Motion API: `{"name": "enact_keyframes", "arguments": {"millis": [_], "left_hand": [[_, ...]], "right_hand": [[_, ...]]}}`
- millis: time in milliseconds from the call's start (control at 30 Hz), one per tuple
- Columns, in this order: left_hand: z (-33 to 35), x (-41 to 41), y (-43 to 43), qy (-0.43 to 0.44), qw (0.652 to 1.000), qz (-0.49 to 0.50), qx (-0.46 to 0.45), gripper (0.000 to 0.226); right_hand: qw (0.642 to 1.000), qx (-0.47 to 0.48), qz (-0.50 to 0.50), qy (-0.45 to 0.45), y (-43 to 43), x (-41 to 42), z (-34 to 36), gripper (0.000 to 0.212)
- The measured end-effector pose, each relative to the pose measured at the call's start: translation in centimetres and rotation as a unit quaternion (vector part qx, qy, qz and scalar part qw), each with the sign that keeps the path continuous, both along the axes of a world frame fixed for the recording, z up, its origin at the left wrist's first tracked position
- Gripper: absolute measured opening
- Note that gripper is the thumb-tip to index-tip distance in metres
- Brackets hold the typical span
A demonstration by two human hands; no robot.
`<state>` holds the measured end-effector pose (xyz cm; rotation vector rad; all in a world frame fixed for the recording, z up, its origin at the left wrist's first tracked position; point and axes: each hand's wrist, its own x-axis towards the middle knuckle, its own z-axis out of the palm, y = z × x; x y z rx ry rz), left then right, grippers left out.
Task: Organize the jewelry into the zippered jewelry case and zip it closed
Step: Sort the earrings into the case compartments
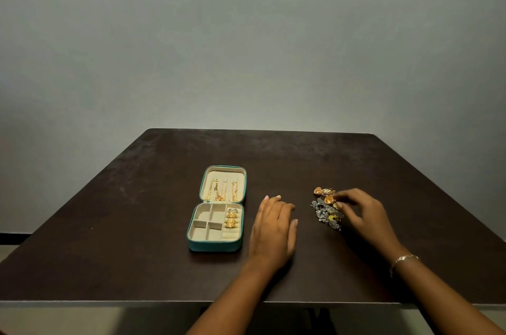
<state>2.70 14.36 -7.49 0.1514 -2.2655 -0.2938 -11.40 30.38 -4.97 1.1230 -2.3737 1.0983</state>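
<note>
A teal zippered jewelry case (191, 234) lies open on the dark table, beige inside. Gold chains (221, 190) hang in its lid. Gold rings (232, 219) sit in the ring rolls at the right of the lower tray; the other compartments look empty. My left hand (273, 230) rests flat on the table just right of the case, fingers apart, holding nothing. A loose jewelry pile (327, 215) of dark silver pieces and gold earrings lies further right. My right hand (364, 214) is at that pile, its fingertips pinched on a gold earring (329, 199).
The dark brown table (137, 225) has its near edge close to my body and its far edge against a plain grey wall. A thin bracelet (404, 259) is on my right wrist.
</note>
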Motion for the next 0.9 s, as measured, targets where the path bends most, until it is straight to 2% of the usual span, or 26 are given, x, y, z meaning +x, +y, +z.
{"name": "enact_keyframes", "arguments": {"millis": [100, 233, 400, 533, 733, 900], "left_hand": [[-0.6, -0.5, -0.1, 0.000, 1.000, -0.002, 0.008, 0.026], [-0.9, -0.5, -0.2, 0.001, 1.000, 0.004, 0.003, 0.028], [-1.3, -0.8, -0.1, 0.017, 1.000, -0.006, -0.020, 0.026], [-1.4, -1.0, -0.2, 0.040, 0.999, -0.016, -0.018, 0.019], [-1.5, -1.1, -0.3, 0.052, 0.998, -0.034, -0.012, 0.015], [-1.5, -1.1, -0.2, 0.022, 0.999, -0.030, 0.004, 0.019]], "right_hand": [[0.995, 0.029, -0.057, -0.071, -0.4, -2.5, 0.5, 0.015], [0.985, 0.091, -0.092, -0.112, -1.4, -5.2, 0.4, 0.019], [0.979, 0.145, -0.103, -0.096, -2.5, -6.5, -0.1, 0.021], [0.975, 0.170, -0.121, -0.075, -2.9, -6.8, -0.2, 0.013], [0.982, 0.102, -0.125, -0.103, -2.3, -6.5, 0.1, 0.007], [0.989, 0.052, -0.071, -0.116, -1.8, -3.4, 2.0, 0.010]]}}
